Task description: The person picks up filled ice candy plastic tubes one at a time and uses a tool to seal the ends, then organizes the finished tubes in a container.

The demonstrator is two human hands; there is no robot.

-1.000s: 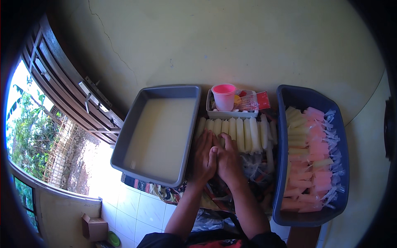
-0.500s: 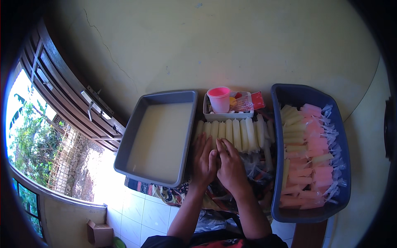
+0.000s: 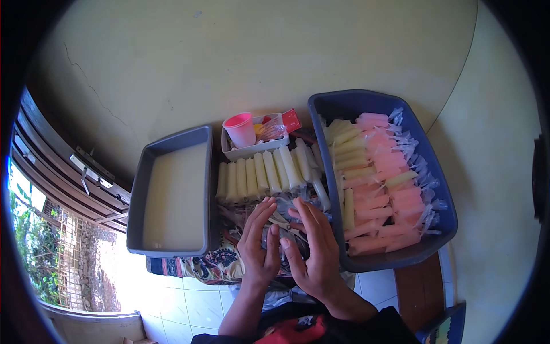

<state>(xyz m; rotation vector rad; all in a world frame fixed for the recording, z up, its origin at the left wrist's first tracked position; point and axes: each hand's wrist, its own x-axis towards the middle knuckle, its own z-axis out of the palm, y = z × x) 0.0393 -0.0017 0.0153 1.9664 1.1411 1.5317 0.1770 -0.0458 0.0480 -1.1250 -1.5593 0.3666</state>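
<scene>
left grip [image 3: 258,250], right grip [image 3: 318,257], pale tubes [image 3: 271,171] just beyond

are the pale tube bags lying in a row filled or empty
Filled: the pale yellow, tube-shaped plastic bags look plump and rounded; whether their contents are liquid or firm, cannot tell.

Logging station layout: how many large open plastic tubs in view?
2: grey rectangular plastic tub with pale liquid, left; dark blue-grey plastic tub with pink and pale filled bags, right. No others visible.

Right tub [image 3: 405,258]: smooth plastic | tubes [image 3: 260,173]: glossy plastic | door [image 3: 50,163]: wood | handle [image 3: 85,179]: metal
</scene>
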